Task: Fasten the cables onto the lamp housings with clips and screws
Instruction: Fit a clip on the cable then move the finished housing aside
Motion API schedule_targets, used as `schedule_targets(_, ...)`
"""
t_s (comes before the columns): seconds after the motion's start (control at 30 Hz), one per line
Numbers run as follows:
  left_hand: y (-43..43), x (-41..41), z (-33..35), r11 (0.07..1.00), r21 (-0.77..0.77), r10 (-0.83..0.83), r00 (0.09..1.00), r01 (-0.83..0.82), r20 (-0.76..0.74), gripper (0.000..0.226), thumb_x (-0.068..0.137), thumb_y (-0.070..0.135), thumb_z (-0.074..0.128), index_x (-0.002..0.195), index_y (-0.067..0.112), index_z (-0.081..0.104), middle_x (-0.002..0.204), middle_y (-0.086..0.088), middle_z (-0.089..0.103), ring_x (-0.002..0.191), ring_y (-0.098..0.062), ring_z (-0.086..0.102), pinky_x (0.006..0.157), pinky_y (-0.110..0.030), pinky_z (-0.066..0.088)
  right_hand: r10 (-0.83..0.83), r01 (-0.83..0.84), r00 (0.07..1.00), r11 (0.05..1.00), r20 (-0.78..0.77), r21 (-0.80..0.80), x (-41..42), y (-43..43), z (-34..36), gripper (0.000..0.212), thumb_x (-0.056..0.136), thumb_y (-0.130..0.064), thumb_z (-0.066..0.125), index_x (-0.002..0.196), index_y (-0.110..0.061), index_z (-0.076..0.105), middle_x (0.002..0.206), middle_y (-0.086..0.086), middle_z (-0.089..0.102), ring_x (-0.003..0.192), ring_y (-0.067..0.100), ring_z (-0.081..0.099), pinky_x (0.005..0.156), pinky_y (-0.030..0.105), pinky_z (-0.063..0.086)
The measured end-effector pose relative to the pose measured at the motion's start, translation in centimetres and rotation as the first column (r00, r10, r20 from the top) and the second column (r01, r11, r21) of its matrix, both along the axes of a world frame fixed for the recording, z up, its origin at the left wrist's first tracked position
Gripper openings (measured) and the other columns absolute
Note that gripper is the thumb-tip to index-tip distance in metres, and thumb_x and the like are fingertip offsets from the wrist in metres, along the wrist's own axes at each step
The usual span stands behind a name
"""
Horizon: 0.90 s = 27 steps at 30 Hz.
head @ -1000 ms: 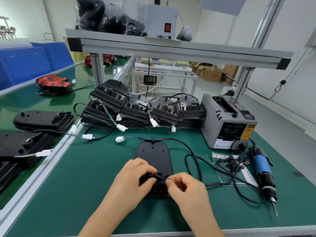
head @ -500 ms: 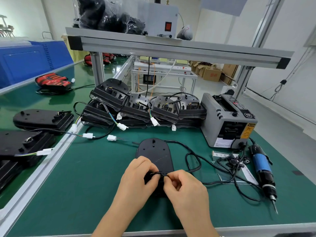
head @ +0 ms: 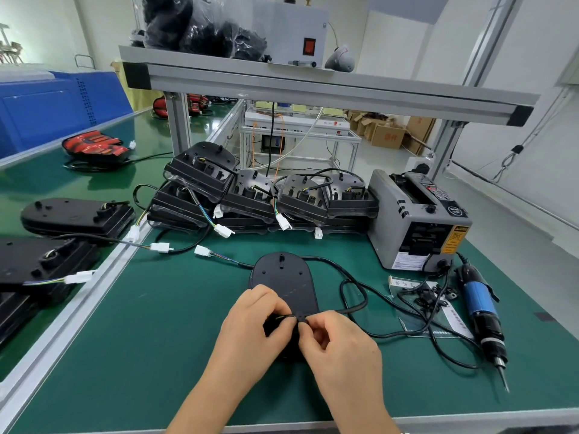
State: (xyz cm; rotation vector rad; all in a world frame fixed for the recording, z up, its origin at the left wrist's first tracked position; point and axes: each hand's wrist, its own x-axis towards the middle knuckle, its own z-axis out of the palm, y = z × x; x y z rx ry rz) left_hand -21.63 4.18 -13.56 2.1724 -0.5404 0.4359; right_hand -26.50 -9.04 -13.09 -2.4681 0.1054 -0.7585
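Observation:
A black oval lamp housing [head: 283, 280] lies back-up on the green mat in front of me. Its black cable [head: 354, 281] loops to the right and ends in a white connector [head: 202, 251] at the left. My left hand [head: 257, 321] rests on the housing's near end and pinches the cable. My right hand [head: 336, 343] pinches the same cable just to the right, at a small black clip [head: 301, 317]. A pile of black clips [head: 429, 296] lies to the right. The blue electric screwdriver [head: 481, 311] lies at the far right.
Several finished housings [head: 250, 195] with cables are stacked at the back. A grey tape dispenser [head: 416, 223] stands back right. More housings [head: 75, 214] sit on the left bench beyond an aluminium rail [head: 78, 305]. A metal shelf [head: 313, 86] spans overhead.
The cable's loop has been drawn in toward the housing and its white connector has slid left. Both hands stay pinched on the cable at the housing's near end.

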Motion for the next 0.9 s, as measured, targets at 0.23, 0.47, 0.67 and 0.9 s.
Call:
schedule_targets(0.23,0.1,0.2,-0.2,1.0,-0.003,-0.027,1.0,0.027,-0.003,0.017,0.08,0.017,0.069,0.072,0.027,0.058,0.083,0.016,0.052,0.083,-0.009,0.048,0.071,-0.025,0.042,0.029,-0.028,0.999,0.999,0.024,-0.038,0.3,-0.3,0.1,0.017,0.073,-0.028,0.081,0.069,-0.024,0.065,0.063,-0.013,0.059,0.06,0.008,0.055,0.051,0.025,0.044)
schedule_targets(0.47,0.5,0.3,-0.4,0.997,-0.018,-0.077,0.997,0.077,-0.022,0.013,0.083,0.022,0.067,0.076,0.03,0.059,0.091,0.018,0.051,0.089,-0.009,0.048,0.076,-0.026,0.042,0.054,-0.051,0.998,0.978,0.014,-0.201,1.1,-1.9,0.8,0.03,0.062,-0.035,0.086,0.08,-0.024,0.066,0.084,-0.012,0.061,0.084,0.018,0.056,0.065,0.029,0.046)
schedule_targets(0.67,1.0,0.2,-0.4,0.992,-0.021,-0.127,0.988,0.125,-0.085,0.013,0.083,0.02,0.07,0.081,0.03,0.063,0.098,0.02,0.05,0.098,-0.008,0.048,0.082,-0.017,0.038,0.167,-0.171,0.985,0.968,-0.033,-0.186,1.8,-3.0,0.9,0.015,0.066,-0.039,0.08,0.074,-0.032,0.07,0.075,-0.022,0.063,0.09,0.013,0.053,0.073,0.031,0.033)
schedule_targets(0.9,1.4,0.2,-0.2,0.986,-0.007,-0.165,0.979,0.165,-0.124,0.014,0.089,0.022,0.064,0.101,0.027,0.063,0.1,0.023,0.054,0.104,0.001,0.045,0.088,-0.008,0.033,0.23,-0.251,0.963,0.955,-0.142,-0.156,2.4,-3.3,1.0,0.022,0.07,-0.054,0.062,0.071,-0.032,0.067,0.074,-0.019,0.06,0.093,0.009,0.044,0.077,0.03,0.024)
